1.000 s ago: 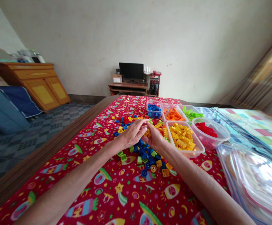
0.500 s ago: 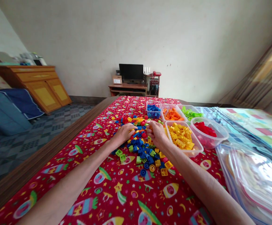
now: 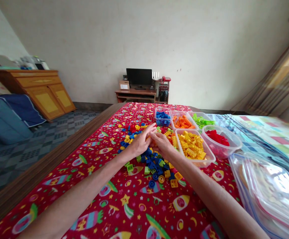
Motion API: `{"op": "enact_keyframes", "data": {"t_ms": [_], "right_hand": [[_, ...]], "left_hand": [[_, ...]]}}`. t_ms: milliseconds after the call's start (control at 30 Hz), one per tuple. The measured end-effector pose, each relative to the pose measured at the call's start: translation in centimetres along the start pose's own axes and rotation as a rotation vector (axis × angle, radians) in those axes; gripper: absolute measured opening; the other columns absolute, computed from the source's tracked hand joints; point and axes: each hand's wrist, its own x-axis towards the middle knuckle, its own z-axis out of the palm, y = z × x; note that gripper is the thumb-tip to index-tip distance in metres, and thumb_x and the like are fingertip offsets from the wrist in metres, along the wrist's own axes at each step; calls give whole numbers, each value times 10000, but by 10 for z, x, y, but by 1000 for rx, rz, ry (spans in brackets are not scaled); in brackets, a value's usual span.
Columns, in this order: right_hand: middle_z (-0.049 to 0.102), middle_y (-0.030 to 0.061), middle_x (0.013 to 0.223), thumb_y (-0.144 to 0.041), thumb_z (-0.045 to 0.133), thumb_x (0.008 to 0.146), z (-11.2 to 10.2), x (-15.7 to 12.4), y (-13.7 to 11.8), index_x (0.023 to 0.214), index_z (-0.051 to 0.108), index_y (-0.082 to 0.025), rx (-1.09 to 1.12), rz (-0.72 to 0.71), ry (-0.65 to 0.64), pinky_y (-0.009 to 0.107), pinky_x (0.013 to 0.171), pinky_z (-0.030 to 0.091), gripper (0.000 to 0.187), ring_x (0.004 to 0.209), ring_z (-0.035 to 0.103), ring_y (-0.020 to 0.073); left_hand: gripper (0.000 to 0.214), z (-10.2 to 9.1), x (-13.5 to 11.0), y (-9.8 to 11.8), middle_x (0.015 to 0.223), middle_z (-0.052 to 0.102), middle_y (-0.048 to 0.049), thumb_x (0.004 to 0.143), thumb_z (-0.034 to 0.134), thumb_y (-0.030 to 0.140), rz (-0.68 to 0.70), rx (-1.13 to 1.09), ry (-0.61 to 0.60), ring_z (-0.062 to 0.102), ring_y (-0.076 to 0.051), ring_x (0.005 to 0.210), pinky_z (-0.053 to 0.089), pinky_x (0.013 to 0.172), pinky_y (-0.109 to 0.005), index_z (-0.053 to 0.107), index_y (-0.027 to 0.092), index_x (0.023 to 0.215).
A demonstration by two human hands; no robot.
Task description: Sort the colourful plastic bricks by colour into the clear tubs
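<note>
My left hand (image 3: 139, 143) and my right hand (image 3: 161, 142) meet fingertip to fingertip above a loose pile of mixed bricks (image 3: 151, 162), blue, yellow, red and green, on the red rocket-print tablecloth (image 3: 124, 202). The left fingers reach forward over the right hand's curled fingers. Both hands are pressed together around something small; a bit of orange-yellow shows between them, but I cannot make out the piece. Just right of my right hand stands the clear tub of yellow bricks (image 3: 192, 146).
Behind the pile stand tubs of blue bricks (image 3: 162, 117), orange bricks (image 3: 182, 121) and green bricks (image 3: 203, 120), with a round bowl of red bricks (image 3: 221, 139) beside them. Clear plastic bags (image 3: 268, 191) lie at the right. The table's wooden edge (image 3: 35, 179) runs along the left.
Half a second ago my hands were apart, each down in the pile. They have since risen and come together at the fingertips.
</note>
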Motion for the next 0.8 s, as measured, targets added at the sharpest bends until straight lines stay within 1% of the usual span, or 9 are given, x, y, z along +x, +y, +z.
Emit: {"op": "enact_keyframes", "data": {"t_ms": [67,133,233,333,400,500,600,700,800], "right_hand": [[381,-92,472,-514,649,703,-3,1,-4,683,446,-181,-59,8,-9,150,374,199,390,397,321,30],[364,-94,454,-516,626,714,-10,1,-16,688,461,-179,-168,-8,0,166,378,193,376,387,297,32],[397,-75,462,-492,590,744,-30,-3,-46,746,546,-165,-523,-110,6,187,410,232,330,411,347,52],[498,-31,528,-426,563,770,-57,-14,-81,723,614,-156,-1049,-202,-45,212,466,277,279,481,422,70],[544,-14,559,-411,553,778,-75,-23,-99,704,628,-158,-1308,-187,-31,217,486,292,275,512,458,80],[578,10,551,-412,513,807,-93,-33,-111,655,632,-151,-1528,-47,-74,227,495,314,325,496,481,89],[596,37,561,-459,466,838,-100,-36,-109,607,638,-149,-1685,39,-106,246,497,305,423,490,482,103],[642,69,672,-486,410,869,-98,-34,-106,682,681,-150,-1817,29,38,252,518,301,471,542,509,121],[657,80,742,-428,379,890,-93,-33,-106,823,704,-155,-1887,-65,224,251,527,279,430,581,520,132]], "left_hand": [[625,5,-2,4,1474,370,-142,884,475,245,55,-64,-48,368,-264,1349,317,1103,-468,231,239,1459],[696,5,-2,8,1523,280,-119,869,499,237,79,-142,-58,269,-279,1395,282,1118,-486,167,266,1479],[668,-5,-1,12,1525,277,-93,863,503,235,78,-103,-10,227,-274,1410,273,1123,-493,217,277,1465],[497,-23,2,11,1449,389,-104,864,467,237,50,69,72,338,-268,1357,359,1079,-474,427,228,1359],[394,-36,5,4,1378,453,-122,855,445,242,15,192,125,413,-274,1301,443,1012,-454,559,184,1228],[347,-52,8,-13,1288,517,-135,822,437,231,-22,312,196,501,-272,1214,495,955,-442,633,151,1097],[349,-61,10,-29,1231,552,-123,782,439,204,-37,341,222,591,-232,1090,497,954,-422,644,143,1058],[372,-65,10,-36,1214,559,-112,749,418,168,-45,376,226,611,-209,1044,508,936,-391,648,141,1040],[388,-70,8,-36,1208,564,-102,745,394,149,-39,502,218,592,-208,1073,489,961,-381,655,147,1033]]}}
